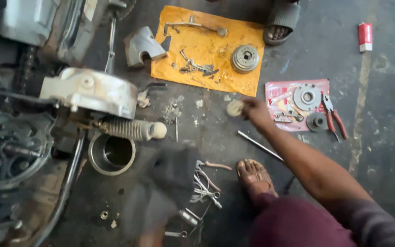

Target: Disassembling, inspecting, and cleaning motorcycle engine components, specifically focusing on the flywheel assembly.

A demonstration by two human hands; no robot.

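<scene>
Left hand (161,201) blurred, grip indeterminate. Right hand (256,112) pinches small pale round part (234,108) above floor (380,151), beside orange sheet (206,45).

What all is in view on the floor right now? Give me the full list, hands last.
Orange sheet: one, top centre, carrying small metal parts, a lever and a round grey hub.
Pink sheet: one, right of centre, holding a toothed disc, a dark ring and small bits.
Pliers: one, red handles, at the pink sheet's right edge.
Lighter: one, red and white, top right.
Engine casing: one, pale grey, left, with a ribbed footpeg below.
Metal bowl: one, silver, under the footpeg.
Thin rod: one, silver, centre.
Loose tools: several, bottom centre.
Another person's sandalled foot: top.
Left hand: blurred, bottom centre.
Right hand: holds a small pale round part.
</scene>
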